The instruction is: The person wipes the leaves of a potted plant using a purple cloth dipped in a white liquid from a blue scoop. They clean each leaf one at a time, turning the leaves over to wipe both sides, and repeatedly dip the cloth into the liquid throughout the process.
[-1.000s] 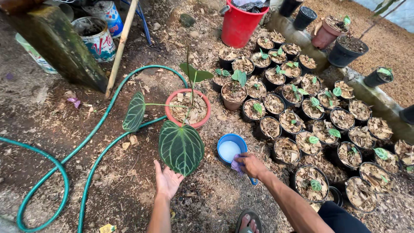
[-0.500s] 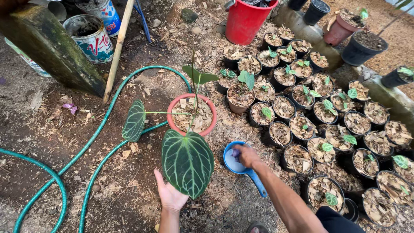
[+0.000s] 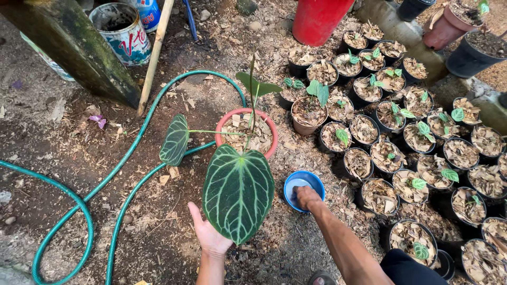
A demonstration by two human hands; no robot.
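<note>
In the head view, the terracotta pot (image 3: 247,133) with its tall green-stemmed plant stands on the bare soil and serves as the landmark. From it a large dark heart-shaped leaf (image 3: 238,192) with pale veins hangs toward the camera, just below the pot. The left hand (image 3: 209,236) lies open, palm up, under the lower left edge of that leaf, fingers spread and cradling it rather than clenched. To the lower right of the pot sits a small blue bowl (image 3: 303,189) holding something white. The right hand (image 3: 307,197) reaches into this bowl with fingers curled down inside it; whether they pinch anything cannot be told. A second, narrower leaf (image 3: 175,140) sticks out left of the pot. A green hose (image 3: 138,136) curves around the pot's left side and loops away across the ground. Right of the pot stand rows of small black pots (image 3: 393,153) filled with dry chips and seedlings. Above the pot, farther off, stands a red bucket (image 3: 317,20), and to the upper left a paint can (image 3: 119,32) beside a leaning stick (image 3: 155,53).
</note>
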